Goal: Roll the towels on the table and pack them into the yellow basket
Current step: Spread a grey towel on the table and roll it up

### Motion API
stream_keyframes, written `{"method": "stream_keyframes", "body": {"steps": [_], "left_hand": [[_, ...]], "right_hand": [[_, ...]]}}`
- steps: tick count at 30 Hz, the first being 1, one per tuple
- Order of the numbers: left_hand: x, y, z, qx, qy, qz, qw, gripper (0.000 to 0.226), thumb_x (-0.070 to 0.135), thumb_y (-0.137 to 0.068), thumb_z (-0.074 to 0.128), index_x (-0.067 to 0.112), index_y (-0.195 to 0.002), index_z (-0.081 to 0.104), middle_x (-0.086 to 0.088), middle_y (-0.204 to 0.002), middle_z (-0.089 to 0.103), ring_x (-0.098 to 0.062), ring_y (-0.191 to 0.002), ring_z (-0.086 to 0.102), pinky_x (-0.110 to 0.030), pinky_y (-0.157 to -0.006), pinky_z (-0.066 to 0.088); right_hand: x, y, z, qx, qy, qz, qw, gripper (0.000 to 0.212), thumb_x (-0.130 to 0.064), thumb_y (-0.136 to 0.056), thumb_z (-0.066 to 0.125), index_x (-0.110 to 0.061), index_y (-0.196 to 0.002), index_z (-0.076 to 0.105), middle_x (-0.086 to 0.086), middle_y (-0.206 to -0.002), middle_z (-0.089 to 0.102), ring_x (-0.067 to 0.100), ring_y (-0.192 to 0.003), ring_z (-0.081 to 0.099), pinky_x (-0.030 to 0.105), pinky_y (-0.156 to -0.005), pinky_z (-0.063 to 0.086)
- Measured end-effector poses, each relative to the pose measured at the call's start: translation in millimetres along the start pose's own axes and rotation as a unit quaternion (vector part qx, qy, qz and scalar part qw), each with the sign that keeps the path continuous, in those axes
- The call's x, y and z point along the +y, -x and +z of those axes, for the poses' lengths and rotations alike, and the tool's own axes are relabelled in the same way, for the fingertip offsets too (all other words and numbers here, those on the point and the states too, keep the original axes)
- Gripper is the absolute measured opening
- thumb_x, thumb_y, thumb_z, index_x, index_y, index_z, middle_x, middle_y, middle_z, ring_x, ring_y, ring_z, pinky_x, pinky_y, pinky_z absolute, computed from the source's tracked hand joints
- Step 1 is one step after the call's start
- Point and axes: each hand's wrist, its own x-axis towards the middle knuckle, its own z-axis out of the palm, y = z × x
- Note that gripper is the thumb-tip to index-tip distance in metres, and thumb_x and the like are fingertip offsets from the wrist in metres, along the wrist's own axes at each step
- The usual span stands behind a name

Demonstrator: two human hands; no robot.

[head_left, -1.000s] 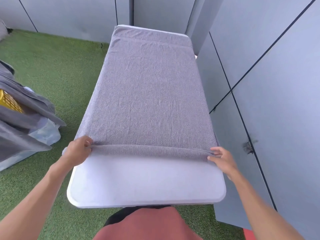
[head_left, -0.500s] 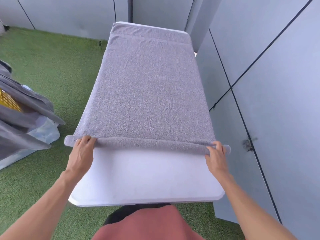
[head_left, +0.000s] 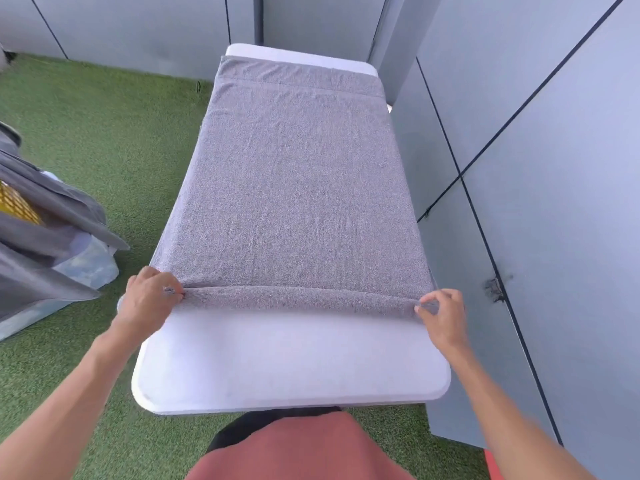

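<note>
With the grey terry towel [head_left: 298, 188] lying flat along the white table [head_left: 287, 362], left hand [head_left: 149, 299] and right hand [head_left: 441, 315] pinching its thin near-edge roll with curled fingers should advance evenly, keeping it tight and straight.
</note>
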Motion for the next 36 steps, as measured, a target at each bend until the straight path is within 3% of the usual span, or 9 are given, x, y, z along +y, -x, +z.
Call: {"method": "stream_keyframes", "body": {"steps": [3,8,12,16,18,21,25,29,36], "left_hand": [[3,27,14,0.103,-0.087,0.092,0.987,0.01,0.005,-0.081,0.07,0.009,-0.09,0.071,-0.012,-0.094,0.058,-0.036,-0.084,0.048,-0.049,-0.072,0.042],[-8,46,35,0.08,-0.122,0.164,0.976,0.053,-0.002,-0.071,0.077,-0.002,-0.12,0.056,-0.019,-0.117,0.055,-0.04,-0.106,0.049,-0.052,-0.091,0.047],[3,23,27,0.045,-0.087,0.128,0.987,0.04,-0.009,-0.077,0.068,-0.001,-0.115,0.06,-0.017,-0.106,0.059,-0.041,-0.1,0.052,-0.053,-0.087,0.048],[-6,12,19,-0.019,-0.098,0.108,0.989,0.024,-0.004,-0.085,0.06,0.001,-0.108,0.063,-0.016,-0.101,0.061,-0.039,-0.1,0.053,-0.05,-0.086,0.045],[-12,12,15,-0.073,-0.114,0.087,0.987,0.016,0.001,-0.087,0.057,0.003,-0.102,0.064,-0.013,-0.1,0.06,-0.037,-0.102,0.055,-0.047,-0.086,0.045],[-9,6,7,-0.143,-0.089,0.006,0.986,0.027,0.005,-0.089,0.054,0.009,-0.113,0.065,-0.008,-0.112,0.065,-0.031,-0.109,0.058,-0.035,-0.091,0.046],[2,2,1,-0.05,0.063,-0.042,0.996,0.029,0.007,-0.084,0.062,0.013,-0.112,0.064,-0.011,-0.113,0.064,-0.032,-0.104,0.059,-0.037,-0.086,0.046],[7,35,18,0.148,-0.047,0.073,0.985,0.013,0.004,-0.08,0.071,0.008,-0.093,0.069,-0.013,-0.1,0.055,-0.038,-0.09,0.048,-0.049,-0.082,0.039],[2,33,30,0.085,-0.134,0.145,0.977,0.048,0.002,-0.072,0.077,0.005,-0.116,0.06,-0.012,-0.115,0.058,-0.037,-0.107,0.052,-0.051,-0.085,0.048]], "right_hand": [[-2,24,9,0.086,0.156,-0.08,0.981,0.009,-0.017,-0.079,0.075,-0.018,-0.087,0.071,0.005,-0.109,0.055,0.031,-0.105,0.044,0.044,-0.098,0.035],[12,27,19,-0.021,0.191,-0.132,0.972,0.055,-0.016,-0.075,0.078,-0.003,-0.125,0.057,0.01,-0.123,0.052,0.031,-0.118,0.039,0.039,-0.105,0.031],[0,-1,17,-0.087,0.15,-0.095,0.98,0.041,-0.002,-0.079,0.07,0.003,-0.118,0.06,0.013,-0.116,0.053,0.032,-0.116,0.041,0.033,-0.105,0.028],[-7,-10,1,-0.151,0.166,-0.098,0.97,0.01,-0.01,-0.083,0.069,-0.004,-0.091,0.068,0.01,-0.095,0.054,0.03,-0.1,0.05,0.033,-0.086,0.033],[-1,-10,-7,-0.206,0.189,-0.079,0.957,0.018,-0.02,-0.082,0.07,-0.012,-0.07,0.059,0.002,-0.079,0.05,0.025,-0.085,0.051,0.031,-0.071,0.033],[4,-15,-16,-0.255,0.111,0.014,0.96,0.024,-0.031,-0.075,0.077,-0.022,-0.095,0.068,-0.009,-0.091,0.059,0.013,-0.091,0.058,0.031,-0.085,0.044],[-5,-13,-9,-0.085,-0.065,0.064,0.992,0.033,-0.019,-0.069,0.083,-0.029,-0.093,0.062,0.003,-0.105,0.059,0.019,-0.103,0.057,0.035,-0.09,0.044],[-7,16,9,0.065,0.134,-0.046,0.988,0.011,-0.02,-0.076,0.077,-0.026,-0.084,0.071,0.002,-0.1,0.058,0.027,-0.102,0.049,0.043,-0.094,0.035],[-3,19,27,-0.011,0.205,-0.098,0.974,0.051,-0.013,-0.073,0.078,-0.001,-0.12,0.061,0.012,-0.117,0.057,0.035,-0.112,0.045,0.044,-0.101,0.037]]}}
